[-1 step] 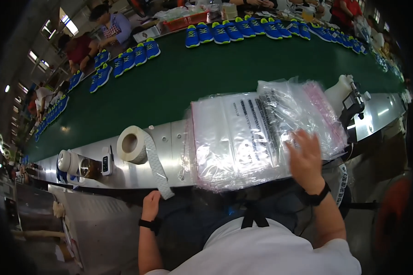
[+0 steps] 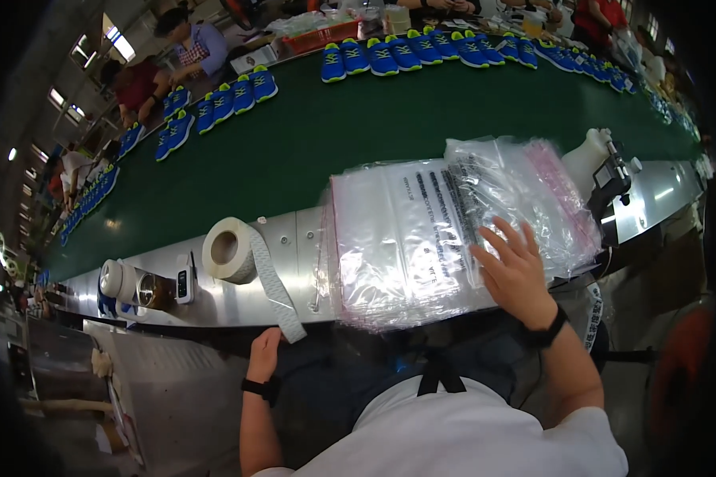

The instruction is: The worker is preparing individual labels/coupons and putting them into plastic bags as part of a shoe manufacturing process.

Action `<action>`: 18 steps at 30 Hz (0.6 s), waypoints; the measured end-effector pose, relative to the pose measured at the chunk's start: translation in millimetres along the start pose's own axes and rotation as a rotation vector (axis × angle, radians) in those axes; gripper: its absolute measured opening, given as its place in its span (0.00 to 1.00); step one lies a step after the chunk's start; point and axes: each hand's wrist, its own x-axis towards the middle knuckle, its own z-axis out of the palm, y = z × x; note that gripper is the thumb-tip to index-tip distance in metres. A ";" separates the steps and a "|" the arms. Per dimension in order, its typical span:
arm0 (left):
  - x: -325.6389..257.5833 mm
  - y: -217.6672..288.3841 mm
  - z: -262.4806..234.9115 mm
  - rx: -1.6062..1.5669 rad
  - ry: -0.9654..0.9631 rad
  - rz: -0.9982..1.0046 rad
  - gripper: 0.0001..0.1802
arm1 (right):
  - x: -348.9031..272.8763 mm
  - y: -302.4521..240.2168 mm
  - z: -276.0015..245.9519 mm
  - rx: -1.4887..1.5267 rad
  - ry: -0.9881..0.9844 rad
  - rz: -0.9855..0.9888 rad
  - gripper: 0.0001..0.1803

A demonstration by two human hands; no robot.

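Observation:
My right hand [image 2: 519,280] rests with spread fingers on a pile of clear plastic bags [image 2: 374,238]. The bags have pink edges and dark print, and the upper ones lie askew to the right. Below the metal table edge, my left hand [image 2: 264,354] is closed, thumb and fingers pressed together. Whatever is between those fingers is too small to make out. Right beside its fingertips hangs the loose end of a pale strip [image 2: 278,298], unwound from a white roll [image 2: 229,250] standing on the metal ledge.
A green conveyor belt [image 2: 294,147] carries rows of blue shoes [image 2: 382,57] along its far side. On the ledge are a jar with a white lid [image 2: 119,280], a small white device [image 2: 184,282] and a black-and-white dispenser [image 2: 605,171]. Co-workers [image 2: 191,48] sit across the belt.
My right hand has shifted slightly left over the bags, its fingers more spread. My left hand and the strip's end have moved only a little.

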 end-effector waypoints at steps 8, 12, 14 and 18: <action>-7.6 44.6 32.0 -0.393 -0.079 -0.178 0.09 | 21.6 170.9 36.9 0.031 -0.578 0.877 0.33; -13.6 89.2 36.2 -0.776 -0.135 -0.233 0.08 | -11.4 177.8 31.8 -0.238 -0.612 0.757 0.22; -11.8 97.4 43.8 -0.791 -0.175 -0.235 0.08 | -19.0 152.2 26.7 -0.400 -0.319 0.652 0.19; 0.6 111.5 74.1 -0.800 -0.146 -0.162 0.08 | 9.9 24.2 19.8 0.245 0.324 0.282 0.19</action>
